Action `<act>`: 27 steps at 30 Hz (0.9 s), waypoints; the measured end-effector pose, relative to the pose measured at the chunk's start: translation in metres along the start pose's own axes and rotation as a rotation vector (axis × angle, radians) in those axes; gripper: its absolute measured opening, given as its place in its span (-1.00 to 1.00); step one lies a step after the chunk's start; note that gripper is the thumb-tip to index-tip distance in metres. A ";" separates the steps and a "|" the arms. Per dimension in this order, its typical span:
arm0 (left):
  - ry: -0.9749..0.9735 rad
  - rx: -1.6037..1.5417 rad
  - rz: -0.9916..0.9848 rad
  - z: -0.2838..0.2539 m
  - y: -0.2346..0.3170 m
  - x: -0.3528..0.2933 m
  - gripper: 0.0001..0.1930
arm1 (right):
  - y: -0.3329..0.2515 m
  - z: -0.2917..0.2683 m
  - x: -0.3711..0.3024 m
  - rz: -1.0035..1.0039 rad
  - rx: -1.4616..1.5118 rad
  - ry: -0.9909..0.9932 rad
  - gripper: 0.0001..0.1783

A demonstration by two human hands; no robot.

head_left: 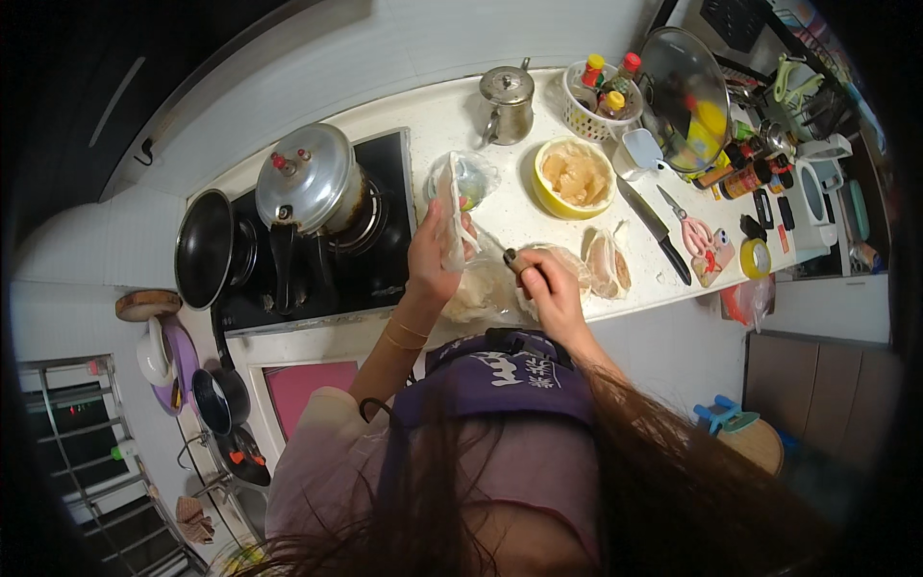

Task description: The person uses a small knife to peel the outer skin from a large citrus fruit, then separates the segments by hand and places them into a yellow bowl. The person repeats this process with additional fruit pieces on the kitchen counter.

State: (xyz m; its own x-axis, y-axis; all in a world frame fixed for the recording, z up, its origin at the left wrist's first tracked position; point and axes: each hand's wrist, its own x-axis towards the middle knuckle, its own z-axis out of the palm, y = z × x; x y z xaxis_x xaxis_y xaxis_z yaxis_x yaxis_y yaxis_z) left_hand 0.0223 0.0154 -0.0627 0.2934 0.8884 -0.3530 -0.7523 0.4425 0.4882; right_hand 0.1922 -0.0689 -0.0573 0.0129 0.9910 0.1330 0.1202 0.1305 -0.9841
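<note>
I am wearing a purple apron point(481, 389) whose white printing point(529, 369) is bunching in the folds. Along the right of the table point(437, 125), a jar with an orange-and-dark label point(745, 181) is lying among other containers, its writing too small for me to make out. My left hand point(435, 252) is gripping a pale, flat piece point(450, 216) and holding it upright above the table's front edge, while my right hand point(556, 293) is closing around the handle of a small knife-like tool point(511, 258), its thin end pointing toward the piece. Behind them a clear plastic container point(469, 178) is sitting near the stove point(385, 154). A yellow bowl point(567, 209) is holding pale chunks point(577, 175), and more pale pieces point(606, 264) are lying just beside my right hand. Farther right, a large knife point(656, 231), pink-handled scissors point(694, 234) and a yellow tape roll point(756, 258) are taking up room. A metal teapot point(507, 106) and a white basket point(588, 123) of red- and yellow-capped bottles are standing at the back. To my left, a pressure cooker point(306, 178) and a black frying pan point(204, 248) are crowding the stove, and my long hair point(663, 481) is hanging across the lower right.
</note>
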 end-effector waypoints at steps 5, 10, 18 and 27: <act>-0.007 0.074 0.027 0.016 -0.009 0.002 -0.58 | -0.023 0.000 0.001 -0.318 -0.353 0.011 -0.78; -0.040 0.115 0.038 0.026 -0.011 0.001 -0.59 | -0.025 -0.007 0.001 -0.375 -0.376 0.023 -0.79; -0.108 0.167 0.043 0.034 -0.009 -0.004 -0.58 | -0.022 -0.014 0.004 -0.471 -0.393 0.026 -0.77; -0.087 0.258 0.081 0.044 -0.010 -0.008 -0.56 | -0.024 -0.015 0.001 -0.503 -0.343 -0.027 -0.78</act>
State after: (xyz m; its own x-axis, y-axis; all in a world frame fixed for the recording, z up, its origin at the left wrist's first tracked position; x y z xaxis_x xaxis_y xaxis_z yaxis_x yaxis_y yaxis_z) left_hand 0.0536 0.0093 -0.0300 0.2965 0.9244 -0.2398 -0.6040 0.3760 0.7027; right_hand 0.2046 -0.0715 -0.0313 -0.1533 0.8109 0.5647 0.4182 0.5710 -0.7064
